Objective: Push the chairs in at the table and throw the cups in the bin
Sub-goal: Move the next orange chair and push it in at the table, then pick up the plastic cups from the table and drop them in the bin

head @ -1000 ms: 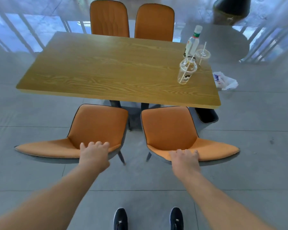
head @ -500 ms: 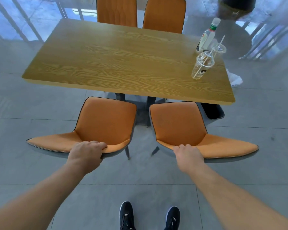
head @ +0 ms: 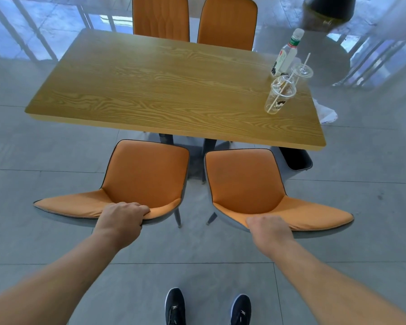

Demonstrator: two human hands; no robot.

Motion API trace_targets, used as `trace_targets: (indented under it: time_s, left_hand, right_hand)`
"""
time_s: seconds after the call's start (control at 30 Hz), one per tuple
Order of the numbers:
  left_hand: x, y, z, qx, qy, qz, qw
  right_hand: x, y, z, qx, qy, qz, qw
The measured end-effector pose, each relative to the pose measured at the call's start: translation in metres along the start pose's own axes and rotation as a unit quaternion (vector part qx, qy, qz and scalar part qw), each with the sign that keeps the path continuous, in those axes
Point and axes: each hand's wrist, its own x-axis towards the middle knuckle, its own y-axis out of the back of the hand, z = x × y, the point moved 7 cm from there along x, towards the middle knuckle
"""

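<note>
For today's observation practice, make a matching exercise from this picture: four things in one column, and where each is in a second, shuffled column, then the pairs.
Things:
1. water bottle
2. bin
3. left hand
4. shoes

Places:
A. on the floor, under the table corner
B. on a chair's backrest
C. standing on the table, far right
D. on the floor, bottom of the picture

Pairs: 1-C, 2-A, 3-B, 4-D
</note>
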Motion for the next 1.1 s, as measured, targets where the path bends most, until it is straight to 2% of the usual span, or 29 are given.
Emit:
trace_targets:
  time_s: [0.1,0.23,0.47,0.6,0.67,0.7,0.77,0.87,1.1]
  left_hand:
    - [-0.001,0.002,0.022,-0.04,-0.031,0.017,0.999]
    - [0.0,0.0,0.044,-0.079,-0.06,0.026,0.995]
    - [0.002,-0.001,0.03,-0.064,-0.056,0.001,0.996]
    - [0.006,-0.001,0.033,-0.075,-0.025,-0.085,0.993]
    - [0.01,0.007,0.033,-0.122,0.013,-0.151,0.981]
    - [0.013,0.016,0.033,-0.158,0.039,-0.16,0.974]
    - [0.021,0.047,0.035,-0.195,0.068,-0.121,0.971]
    - [0.037,0.112,0.051,-0.19,0.054,-0.046,0.979]
    - [0.067,0.306,0.147,-0.175,-0.063,0.098,0.978]
  right_hand:
    - [0.014,0.019,-0.044,0.035,0.046,0.018,0.998]
    - [0.022,0.03,-0.104,0.026,0.11,0.027,0.993]
    - [0.026,0.035,-0.099,0.047,0.098,0.043,0.993]
    - [0.028,0.033,-0.099,0.074,0.073,0.01,0.995]
    - [0.027,0.044,-0.098,0.11,0.05,0.0,0.993]
    - [0.025,0.056,-0.093,0.14,0.034,0.01,0.99]
    - [0.017,0.091,-0.077,0.18,0.011,0.069,0.981]
    - [-0.007,0.148,-0.038,0.177,-0.011,0.156,0.972]
    - [-0.098,0.275,0.108,0.141,-0.108,0.284,0.942]
